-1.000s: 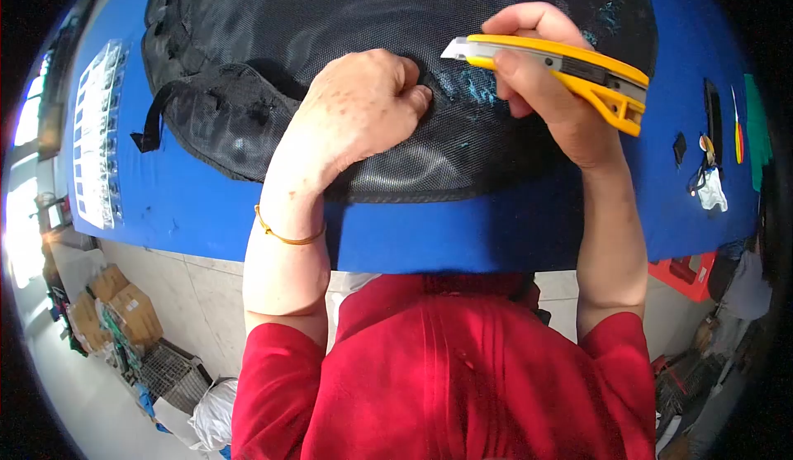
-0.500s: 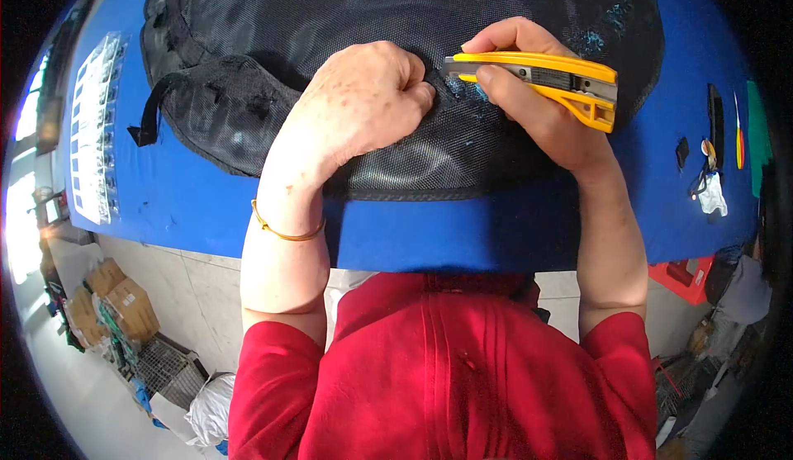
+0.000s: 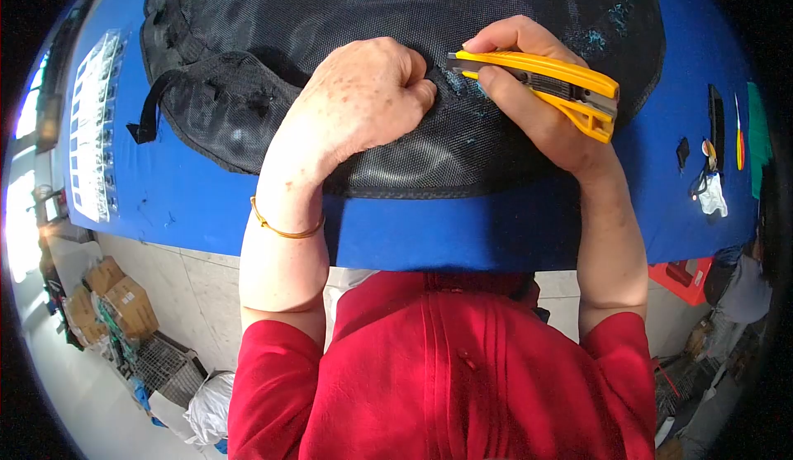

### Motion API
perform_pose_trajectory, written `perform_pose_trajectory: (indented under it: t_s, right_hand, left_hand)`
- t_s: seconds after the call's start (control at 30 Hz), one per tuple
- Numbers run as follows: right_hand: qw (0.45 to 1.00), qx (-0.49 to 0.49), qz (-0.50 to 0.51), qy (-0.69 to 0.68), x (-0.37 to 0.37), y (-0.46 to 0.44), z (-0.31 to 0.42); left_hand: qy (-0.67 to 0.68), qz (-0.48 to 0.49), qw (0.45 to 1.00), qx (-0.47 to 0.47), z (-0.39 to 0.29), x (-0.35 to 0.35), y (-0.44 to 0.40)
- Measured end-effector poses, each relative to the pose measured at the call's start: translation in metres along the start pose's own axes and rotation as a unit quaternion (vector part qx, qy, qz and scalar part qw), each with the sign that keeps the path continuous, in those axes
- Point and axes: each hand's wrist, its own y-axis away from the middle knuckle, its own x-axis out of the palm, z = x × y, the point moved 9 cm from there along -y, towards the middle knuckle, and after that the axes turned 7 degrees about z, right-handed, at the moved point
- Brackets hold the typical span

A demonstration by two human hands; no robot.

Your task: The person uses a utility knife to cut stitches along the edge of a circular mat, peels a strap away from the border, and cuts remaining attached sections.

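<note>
Black mesh fabric with a dark bound edge lies spread over the blue table. My left hand is closed, its thumb and fingers pinching the mesh near the middle. In my right hand is a yellow utility knife, its tip pointing left, close to the mesh just right of my left hand. Blue-green thread bits lie on the mesh below the tip, with more at the upper right. Whether the blade touches the fabric I cannot tell.
Clear plastic strips lie on the blue table at the left. Toward the right edge are a red-and-yellow tool, a black strip and small items. Cardboard boxes and a red crate stand below table level.
The knife in my right hand has moved left and down, its tip now beside my left hand, and its handle has tilted slightly. My left hand has barely shifted, still on the mesh.
</note>
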Motion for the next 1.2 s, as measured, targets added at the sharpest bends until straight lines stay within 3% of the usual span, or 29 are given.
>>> perform_pose_trajectory:
  t_s: [1.2]
  right_hand:
    - [0.994, 0.029, 0.092, 0.043, -0.0010, 0.0026, 0.0067]
  left_hand:
    - [-0.010, -0.001, 1.000, -0.009, -0.0008, 0.0005, 0.0001]
